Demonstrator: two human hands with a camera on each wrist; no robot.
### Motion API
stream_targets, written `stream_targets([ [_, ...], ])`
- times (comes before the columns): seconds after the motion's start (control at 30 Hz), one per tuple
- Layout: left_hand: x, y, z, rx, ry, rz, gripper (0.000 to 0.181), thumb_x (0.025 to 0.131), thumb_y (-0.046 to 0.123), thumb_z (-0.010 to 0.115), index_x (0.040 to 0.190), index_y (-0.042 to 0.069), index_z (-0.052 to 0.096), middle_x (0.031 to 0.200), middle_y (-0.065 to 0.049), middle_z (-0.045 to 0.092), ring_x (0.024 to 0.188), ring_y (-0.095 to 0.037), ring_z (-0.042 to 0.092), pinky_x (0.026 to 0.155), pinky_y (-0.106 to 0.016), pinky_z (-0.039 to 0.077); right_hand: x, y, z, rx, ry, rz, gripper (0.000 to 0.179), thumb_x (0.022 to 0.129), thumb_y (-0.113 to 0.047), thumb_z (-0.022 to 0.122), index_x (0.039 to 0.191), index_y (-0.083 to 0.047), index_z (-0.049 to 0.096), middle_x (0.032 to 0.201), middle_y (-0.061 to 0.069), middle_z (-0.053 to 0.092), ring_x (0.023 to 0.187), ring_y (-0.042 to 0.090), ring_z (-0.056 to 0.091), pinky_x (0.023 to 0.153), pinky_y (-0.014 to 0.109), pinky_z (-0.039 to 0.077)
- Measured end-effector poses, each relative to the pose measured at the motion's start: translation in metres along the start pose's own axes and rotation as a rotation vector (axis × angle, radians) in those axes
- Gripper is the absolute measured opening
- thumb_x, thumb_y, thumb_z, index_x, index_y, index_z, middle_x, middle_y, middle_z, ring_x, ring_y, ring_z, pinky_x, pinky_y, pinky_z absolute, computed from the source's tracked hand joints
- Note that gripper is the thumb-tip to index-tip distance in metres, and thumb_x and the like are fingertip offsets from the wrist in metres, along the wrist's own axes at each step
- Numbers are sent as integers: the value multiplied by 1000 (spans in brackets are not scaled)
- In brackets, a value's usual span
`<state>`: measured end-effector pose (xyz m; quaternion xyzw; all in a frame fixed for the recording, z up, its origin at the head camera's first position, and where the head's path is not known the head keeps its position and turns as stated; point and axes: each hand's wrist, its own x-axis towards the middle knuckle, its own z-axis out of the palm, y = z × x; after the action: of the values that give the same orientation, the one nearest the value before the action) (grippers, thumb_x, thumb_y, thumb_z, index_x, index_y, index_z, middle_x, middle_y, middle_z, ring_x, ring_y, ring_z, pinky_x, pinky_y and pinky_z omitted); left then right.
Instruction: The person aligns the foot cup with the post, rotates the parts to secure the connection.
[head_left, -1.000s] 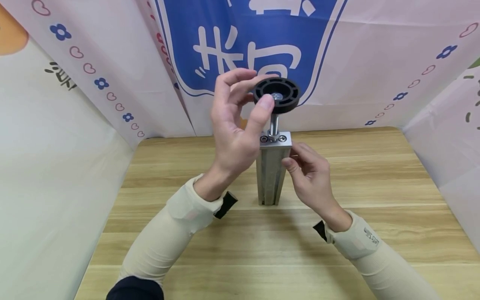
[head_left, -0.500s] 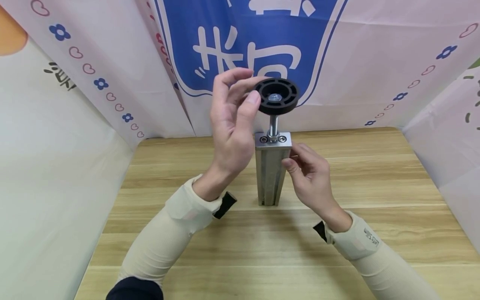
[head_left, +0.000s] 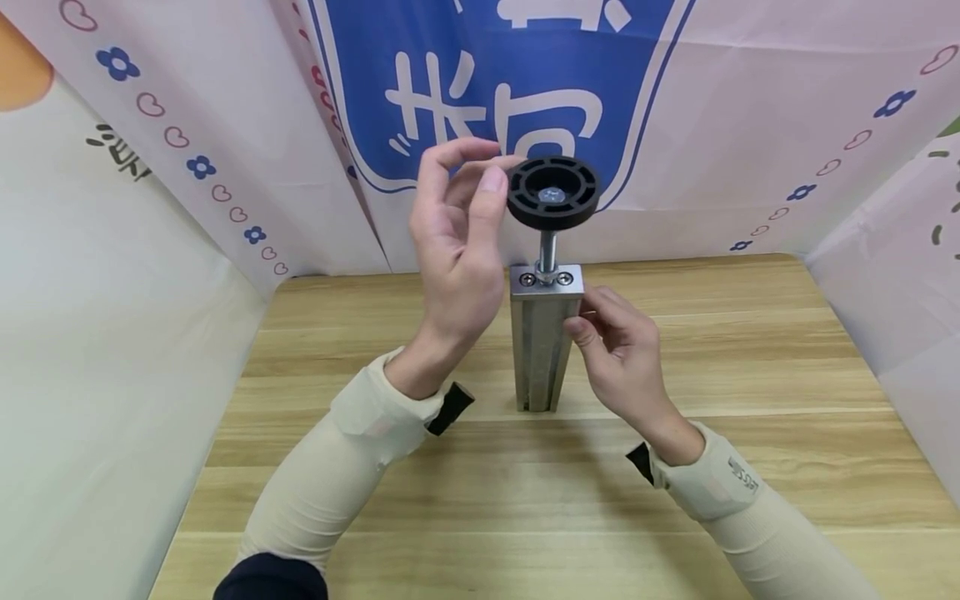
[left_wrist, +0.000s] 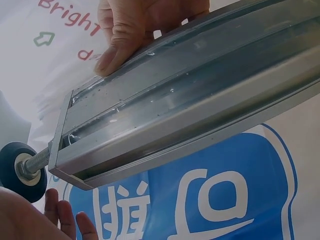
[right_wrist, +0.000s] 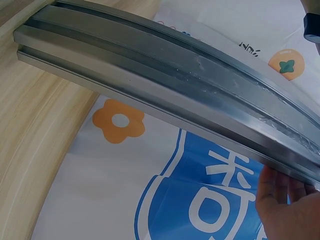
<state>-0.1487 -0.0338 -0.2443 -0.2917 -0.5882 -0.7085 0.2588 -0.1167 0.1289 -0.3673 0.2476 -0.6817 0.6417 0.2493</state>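
An aluminium profile (head_left: 542, 350) stands upright on the table, with a screwed-on end plate (head_left: 547, 286) at its top. From the plate rises a threaded stud (head_left: 548, 250) carrying a round black levelling foot (head_left: 553, 204). My left hand (head_left: 457, 258) is just left of the foot, fingers loosely bent; the thumb is apart from it, and whether a fingertip behind touches the rim I cannot tell. In the left wrist view the foot (left_wrist: 22, 170) shows above that hand's fingers (left_wrist: 65, 217). My right hand (head_left: 622, 358) grips the profile's upper right side between thumb and fingers.
The wooden table (head_left: 750, 375) runs under both forearms. A printed cloth (head_left: 720, 133) hangs close behind the profile, with more cloth walls at left and right. Black wrist pieces (head_left: 452, 410) stick out from the cuffs.
My left thumb has come off the black foot, and the left hand has shifted a little left, away from it. The right hand and the profile keep their places.
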Motion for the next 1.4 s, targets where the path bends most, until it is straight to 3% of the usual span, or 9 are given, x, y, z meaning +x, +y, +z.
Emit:
stream_targets([
  [0.3, -1, 0, 2, -24, 4, 11, 23, 104, 1, 43, 124, -9, 49, 118, -32, 66, 113, -35, 69, 107, -43, 56, 0, 1, 0, 10, 4, -3, 42, 100, -20, 68, 126, 13, 69, 100, -5, 70, 78, 8, 57, 65, 17, 49],
  [0.43, -1, -2, 3, -11, -22, 42, 34, 96, 7, 55, 127, -7, 49, 121, -30, 65, 114, -28, 64, 99, -34, 54, 0, 0, 0, 3, 4, 0, 47, 99, -25, 68, 127, 13, 68, 99, -3, 69, 78, 8, 58, 65, 17, 50],
  [0.6, 0, -3, 5, 89, -62, 75, 61, 83, 19, 71, 131, -9, 47, 122, -25, 60, 117, -18, 57, 96, -32, 51, 0, 0, 0, 7, 2, -6, 47, 99, -23, 67, 128, 14, 67, 102, -8, 70, 81, 7, 59, 68, 16, 52],
  [0.8, -1, -4, 6, 137, -64, 80, 70, 78, 12, 82, 134, -11, 45, 116, -17, 58, 113, -11, 54, 94, -32, 51, 0, 1, 0, 17, 2, -20, 44, 99, -18, 68, 129, 14, 67, 103, -10, 70, 81, 7, 58, 69, 16, 51],
  [1.07, -2, -4, 4, 102, -66, 70, 63, 82, 18, 72, 132, -9, 45, 120, -27, 63, 114, -21, 62, 96, -33, 52, -1, 2, 1, 26, 6, -14, 39, 100, -14, 67, 128, 12, 68, 102, -9, 71, 82, 7, 59, 71, 16, 53],
  [1.4, -4, 0, 2, -5, -113, 8, 45, 94, 10, 53, 133, -9, 42, 119, -34, 66, 111, -37, 69, 98, -35, 56, 0, 0, 0, -9, 4, 9, 40, 101, -18, 68, 128, 11, 69, 103, -10, 71, 81, 8, 59, 68, 17, 52],
])
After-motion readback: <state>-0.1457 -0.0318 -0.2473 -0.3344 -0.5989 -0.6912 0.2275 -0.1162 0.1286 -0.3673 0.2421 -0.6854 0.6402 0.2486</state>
